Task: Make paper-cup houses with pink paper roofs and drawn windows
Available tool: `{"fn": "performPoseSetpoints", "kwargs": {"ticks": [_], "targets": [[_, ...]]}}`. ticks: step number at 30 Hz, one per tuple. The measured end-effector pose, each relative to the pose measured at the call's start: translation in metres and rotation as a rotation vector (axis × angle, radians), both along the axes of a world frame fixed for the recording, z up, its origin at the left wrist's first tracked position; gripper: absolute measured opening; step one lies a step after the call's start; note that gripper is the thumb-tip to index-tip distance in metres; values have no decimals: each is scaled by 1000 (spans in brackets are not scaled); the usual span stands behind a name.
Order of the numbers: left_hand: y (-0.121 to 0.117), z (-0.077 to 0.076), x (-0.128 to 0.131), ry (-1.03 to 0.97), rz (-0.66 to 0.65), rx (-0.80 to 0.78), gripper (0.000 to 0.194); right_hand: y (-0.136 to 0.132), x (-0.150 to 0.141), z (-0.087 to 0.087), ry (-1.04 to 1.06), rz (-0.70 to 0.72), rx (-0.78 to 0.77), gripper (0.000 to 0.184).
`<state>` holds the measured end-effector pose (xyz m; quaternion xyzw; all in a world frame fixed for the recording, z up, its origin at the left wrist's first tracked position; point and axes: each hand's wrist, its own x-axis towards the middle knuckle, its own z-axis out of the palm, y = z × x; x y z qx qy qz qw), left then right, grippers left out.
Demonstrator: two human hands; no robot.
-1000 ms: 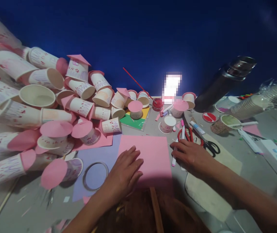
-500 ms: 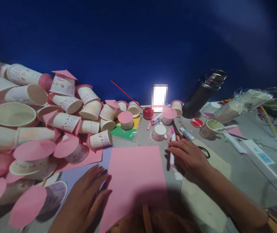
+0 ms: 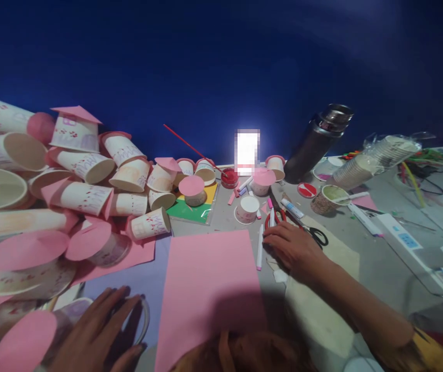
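Observation:
My left hand (image 3: 97,330) is low on the left, at the edge of lilac paper (image 3: 128,271). Its fingers and thumb curve about a round thing with a pale rim (image 3: 146,321), mostly hidden by the hand. To the right, my right hand (image 3: 291,245) bends its fingers down over a marker (image 3: 272,218) and red-handled scissors (image 3: 280,214). What the fingertips hold is hidden. Another white marker (image 3: 260,248) lies just left of them. Between my hands is a pink sheet of paper (image 3: 205,279). A small white paper cup (image 3: 248,207) stands beyond it.
Paper cups with pink paper tops (image 3: 83,196) are heaped on the left. A black flask (image 3: 314,147), a speckled cup (image 3: 325,201), a stack of cups (image 3: 376,160) and a power strip (image 3: 411,243) are on the right. Black scissor handles (image 3: 318,236) lie beside my right wrist.
My left hand has moved left and down, away from the pink sheet, and the pale rim now shows. My right hand stays by the markers; one marker now lies clear of its fingers.

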<state>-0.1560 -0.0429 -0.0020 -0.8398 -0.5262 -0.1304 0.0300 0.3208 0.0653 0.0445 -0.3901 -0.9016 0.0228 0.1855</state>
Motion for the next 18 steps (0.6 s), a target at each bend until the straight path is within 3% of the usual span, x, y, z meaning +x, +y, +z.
{"fn": "performPoseSetpoints", "kwargs": {"ticks": [3,7,12,18], "targets": [[-3,14,11,47,-3,-84,67,-8,4,-1,13,-29,-20,20],[-8,32,27,25,106,-215,77,-15,3,-12,-45,-6,-53,25],[-13,37,34,18,168,-298,84,-8,-5,-23,-165,66,-52,26],[-8,54,41,-44,158,-302,81,2,-12,-9,-194,115,-33,22]]}}
